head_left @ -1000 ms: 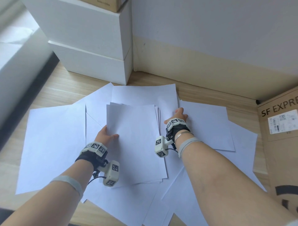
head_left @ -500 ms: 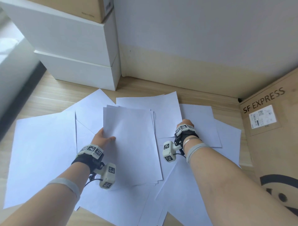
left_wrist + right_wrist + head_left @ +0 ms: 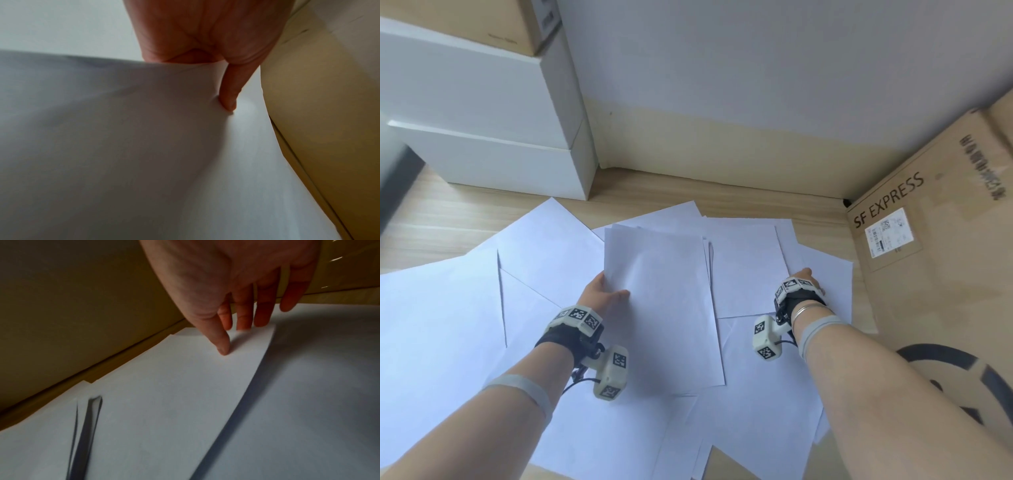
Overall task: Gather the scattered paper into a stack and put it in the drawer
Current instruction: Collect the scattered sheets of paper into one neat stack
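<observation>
The white drawer unit [image 3: 493, 137] stands against the wall at the far left, its fronts closed, so I cannot tell what is inside; a brown box [image 3: 482, 20] sits on top of it. A big cardboard carton [image 3: 941, 274] marked SF EXPRESS stands at my right, also closed.

My left hand [image 3: 599, 298] grips the gathered stack of paper [image 3: 664, 308] at its left edge, thumb on top and the fingers curled under; the left wrist view shows that thumb [image 3: 230, 99] pressing into the top sheet. The stack rests over the loose sheets in the middle of the wooden floor [image 3: 448, 219].

My right hand [image 3: 803, 277] lies on a loose sheet [image 3: 825, 274] beside the carton. In the right wrist view my thumb [image 3: 222, 344] presses down on a sheet's corner while the other fingers [image 3: 263, 316] hang nearly straight behind its edge, relaxed and fairly close together.

Compared with a second ago, my right hand has left the right side of the stack and gone out rightward to the sheets by the carton; my left hand keeps the same hold on the stack.

Scattered sheets [image 3: 438, 325] spread from the far left to the carton's base. Their right edges lie just beside the cardboard, leaving little room there. A strip of bare floor runs between the papers' far edges and the drawer unit and wall.
</observation>
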Tool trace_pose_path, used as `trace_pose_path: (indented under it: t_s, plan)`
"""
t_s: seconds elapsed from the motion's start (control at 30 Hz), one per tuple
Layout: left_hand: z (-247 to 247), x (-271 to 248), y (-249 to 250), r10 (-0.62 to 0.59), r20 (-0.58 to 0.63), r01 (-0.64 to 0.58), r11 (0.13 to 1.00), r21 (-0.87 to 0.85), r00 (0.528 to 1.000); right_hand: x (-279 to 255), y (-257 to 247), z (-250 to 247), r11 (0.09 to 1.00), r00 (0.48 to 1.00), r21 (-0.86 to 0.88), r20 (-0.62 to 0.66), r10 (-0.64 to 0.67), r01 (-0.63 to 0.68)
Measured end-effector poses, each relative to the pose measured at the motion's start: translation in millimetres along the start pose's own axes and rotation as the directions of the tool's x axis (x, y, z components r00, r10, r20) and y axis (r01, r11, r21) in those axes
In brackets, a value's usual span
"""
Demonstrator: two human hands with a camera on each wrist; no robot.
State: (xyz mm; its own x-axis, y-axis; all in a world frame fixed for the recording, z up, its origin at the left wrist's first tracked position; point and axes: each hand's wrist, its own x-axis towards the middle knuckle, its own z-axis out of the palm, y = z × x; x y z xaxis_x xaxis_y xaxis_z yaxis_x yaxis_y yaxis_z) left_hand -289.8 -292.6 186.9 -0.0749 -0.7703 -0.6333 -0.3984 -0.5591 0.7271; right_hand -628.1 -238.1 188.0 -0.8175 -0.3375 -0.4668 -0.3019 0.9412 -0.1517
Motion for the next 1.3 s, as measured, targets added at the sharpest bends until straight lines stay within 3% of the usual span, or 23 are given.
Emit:
trace_pose_path:
  t_s: [0.07, 0.17, 0.33, 0.57, 0.67, 0.9, 1.03, 1.2, 1.3]
  plan:
    - [4, 2, 2, -0.008, -0.002, 0.008, 1.000, 0.012, 1.000, 0, -8, -3, 0.992, 0.998, -0.125, -0.045, -0.041, 0.035]
    - [8, 5, 5, -0.014, -0.003, 0.014, 1.000, 0.004, 1.000, 4, -30, -2, 0.957, 0.975, -0.188, 0.065, -0.211, 0.219]
    - [8, 7, 8, -0.034, -0.021, 0.034, 0.999, 0.002, 0.999, 10, -76, 11, 0.821, 0.839, -0.205, 0.255, -0.480, 0.532]
    - [2, 13, 8, -0.048, -0.053, 0.046, 0.998, -0.043, 0.997, 9, -119, 21, 0.583, 0.674, -0.339, 0.343, -0.654, 0.738]
    - [2, 16, 7, -0.051, -0.064, 0.048, 0.997, -0.056, 0.997, 12, -126, 25, 0.512, 0.642, -0.392, 0.377, -0.668, 0.764]
    - [7, 16, 10, -0.058, -0.053, 0.054, 0.996, -0.069, 0.997, 20, -134, 28, 0.448, 0.629, -0.470, 0.361, -0.688, 0.760]
    - [6, 15, 11, -0.061, -0.049, 0.056, 0.994, -0.091, 0.997, 25, -145, 21, 0.412, 0.701, -0.594, 0.414, -0.580, 0.691]
    - [9, 15, 13, -0.076, -0.037, 0.071, 0.992, -0.108, 0.996, 48, -141, 6, 0.408, 0.686, -0.588, 0.388, -0.616, 0.698]
    - [11, 18, 13, -0.068, -0.030, 0.065, 0.993, -0.101, 0.997, 54, -140, 3, 0.426, 0.708, -0.587, 0.419, -0.568, 0.689]
